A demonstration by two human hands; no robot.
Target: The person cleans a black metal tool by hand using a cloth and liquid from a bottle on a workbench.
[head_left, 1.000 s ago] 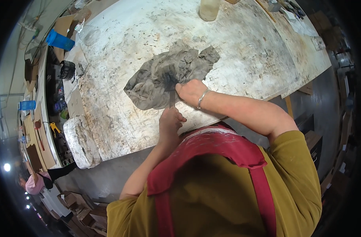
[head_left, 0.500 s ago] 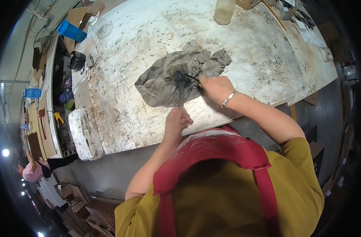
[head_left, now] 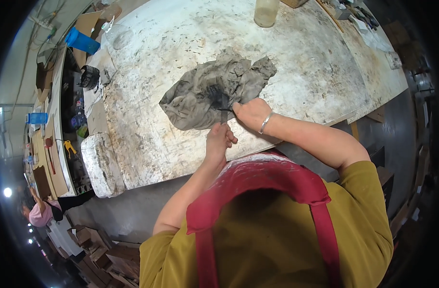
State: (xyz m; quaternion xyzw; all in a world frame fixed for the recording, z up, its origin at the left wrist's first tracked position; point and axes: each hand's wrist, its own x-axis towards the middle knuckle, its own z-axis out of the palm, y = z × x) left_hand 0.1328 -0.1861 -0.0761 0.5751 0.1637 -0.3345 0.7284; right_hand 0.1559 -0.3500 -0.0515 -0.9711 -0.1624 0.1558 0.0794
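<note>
A crumpled grey-brown rag (head_left: 190,91) lies on the worktable, with a black-stained patch near its middle. My left hand (head_left: 220,140) is closed at the rag's near edge around the lower end of a flat dark strip (head_left: 224,114), which points away from me over the stain. What kind of tool the strip is cannot be made out. My right hand (head_left: 253,114), a silver bracelet at its wrist, grips a thin black-handled tool (head_left: 230,110). That tool reaches left across the strip, close above my left fingers; its working end is hard to see.
The worktable (head_left: 152,62) is white, stained and scuffed. A jar of cloudy liquid (head_left: 266,13) stands at the far side. On the left are a blue cup (head_left: 82,41), a black roll (head_left: 90,77) and a white-smeared block (head_left: 100,165). Farther left, a person in pink (head_left: 41,213) is visible.
My right hand has come nearer to me, drawing the black-handled tool along the strip toward my left hand. My left hand keeps its hold. The whole view has shifted slightly.
</note>
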